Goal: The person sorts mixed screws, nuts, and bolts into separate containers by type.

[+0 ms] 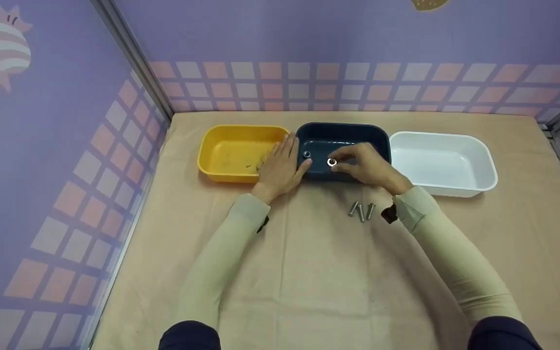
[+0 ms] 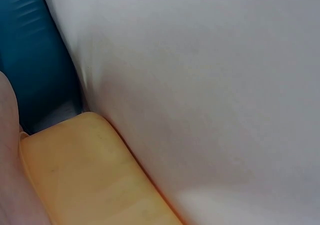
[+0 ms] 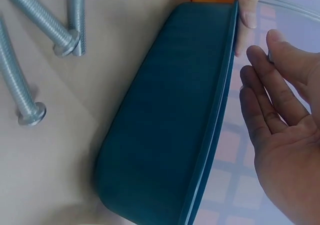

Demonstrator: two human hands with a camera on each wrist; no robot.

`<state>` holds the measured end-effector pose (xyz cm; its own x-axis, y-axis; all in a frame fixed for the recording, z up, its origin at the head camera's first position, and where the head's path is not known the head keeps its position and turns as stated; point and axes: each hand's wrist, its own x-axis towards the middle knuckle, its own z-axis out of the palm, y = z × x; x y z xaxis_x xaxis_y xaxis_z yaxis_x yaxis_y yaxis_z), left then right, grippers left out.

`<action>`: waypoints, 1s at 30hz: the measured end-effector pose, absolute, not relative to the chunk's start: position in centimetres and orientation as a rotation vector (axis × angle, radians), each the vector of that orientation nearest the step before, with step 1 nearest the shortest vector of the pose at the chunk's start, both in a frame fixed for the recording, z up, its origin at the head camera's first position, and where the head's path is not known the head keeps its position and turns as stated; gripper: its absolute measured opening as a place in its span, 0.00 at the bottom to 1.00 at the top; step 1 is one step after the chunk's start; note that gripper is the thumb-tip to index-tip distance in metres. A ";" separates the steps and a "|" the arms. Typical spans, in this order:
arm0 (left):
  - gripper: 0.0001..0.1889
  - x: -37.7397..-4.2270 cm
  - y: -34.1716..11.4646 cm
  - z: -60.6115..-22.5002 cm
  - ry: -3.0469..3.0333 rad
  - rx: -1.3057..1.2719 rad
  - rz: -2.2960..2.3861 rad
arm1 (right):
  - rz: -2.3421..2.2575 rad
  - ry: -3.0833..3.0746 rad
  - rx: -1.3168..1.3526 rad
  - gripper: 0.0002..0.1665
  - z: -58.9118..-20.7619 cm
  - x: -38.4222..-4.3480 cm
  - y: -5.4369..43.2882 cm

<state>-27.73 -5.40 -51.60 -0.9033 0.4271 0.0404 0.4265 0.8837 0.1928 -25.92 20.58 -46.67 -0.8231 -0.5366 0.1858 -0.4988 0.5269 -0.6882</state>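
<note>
My right hand (image 1: 365, 163) pinches a shiny metal nut (image 1: 332, 162) between thumb and fingertips, over the dark blue bin (image 1: 343, 127). The other fingers are hidden in the head view; the right wrist view shows them behind the thumb (image 3: 290, 60). Inside the blue bin lies a second nut (image 1: 306, 154), close to my left thumb. My left hand (image 1: 279, 167) rests with straight fingers across the meeting rims of the yellow bin (image 1: 226, 177) and the blue one. Three metal bolts (image 1: 361, 212) lie on the cloth in front of the blue bin.
A white bin (image 1: 447, 189) stands to the right of the blue one, completing a row. Small dark pieces (image 1: 248, 166) sit in the yellow bin. A beige cloth (image 1: 319, 272) covers the table, and patterned panels (image 1: 333, 39) rise behind and at the left.
</note>
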 end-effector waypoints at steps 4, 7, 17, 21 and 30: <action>0.44 -27.8 -5.4 -51.6 3.045 0.687 0.309 | -1.196 2.711 -0.880 0.16 -46.9 -26.4 20.7; 0.44 -27.9 -5.4 -51.6 3.044 0.684 0.304 | -1.210 2.713 -0.848 0.16 -47.1 -26.8 20.7; 0.43 -28.1 -5.4 -51.5 3.031 0.684 0.315 | -1.275 2.745 -0.784 0.15 -48.1 -28.0 20.8; 0.44 -27.9 -5.4 -51.5 3.036 0.687 0.319 | -1.297 2.762 -0.738 0.14 -48.5 -28.5 20.7; 0.44 -27.8 -5.4 -51.6 3.036 0.687 0.306 | -1.347 2.815 -0.664 0.15 -49.2 -29.4 20.4</action>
